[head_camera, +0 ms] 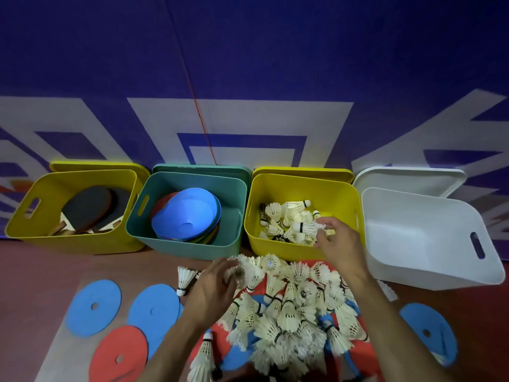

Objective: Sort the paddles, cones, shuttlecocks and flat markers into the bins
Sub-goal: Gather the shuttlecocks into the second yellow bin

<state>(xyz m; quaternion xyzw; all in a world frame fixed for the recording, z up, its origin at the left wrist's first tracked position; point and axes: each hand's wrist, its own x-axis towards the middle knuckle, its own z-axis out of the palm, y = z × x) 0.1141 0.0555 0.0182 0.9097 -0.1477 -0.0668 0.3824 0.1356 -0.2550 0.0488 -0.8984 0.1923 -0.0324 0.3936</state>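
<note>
A big heap of white feather shuttlecocks (292,318) lies on the floor in front of me. My right hand (337,242) reaches over the front wall of the right yellow bin (338,188) and grips a shuttlecock (304,226) above the several lying inside. At the heap's left edge, my left hand (213,285) closes on a shuttlecock (235,274). Paddles (88,208) lie in the left yellow bin (41,232). Blue and red cones (187,213) are stacked in the green bin (228,238). Flat blue and red markers (95,307) lie on the floor.
A white bin (429,274) stands at the far right, tilted toward me, with nothing seen inside. Lids lean behind the bins against a blue and white wall banner. One blue flat marker (429,332) lies at the right. More markers show under the heap.
</note>
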